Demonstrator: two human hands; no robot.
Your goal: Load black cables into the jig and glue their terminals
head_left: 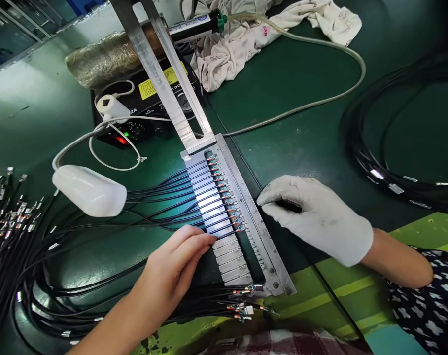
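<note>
My bare left hand [183, 256] is closed, thumb and fingertips pinching a black cable [224, 231] at the slotted metal fixture [231, 261]. That cable is the nearest of several lying side by side in the slots, their stripped ends with small coloured wires [227, 197] over the fixture's long opening. The fixture's nearer slots hold no cables. My right hand [312, 214], in a white glove, is curled with thumb and fingertips together beside the fixture's right edge. What its fingertips hold, if anything, I cannot make out. A thin black cord [244, 160] runs toward that hand.
A white lamp head [90, 191] hangs left of the fixture. Behind stand a black dispenser unit [142, 116], a syringe barrel [194, 27] with a hose, and a crumpled cloth [224, 64]. Cable bundles lie left [20, 246], right [371, 153] and in front [209, 303].
</note>
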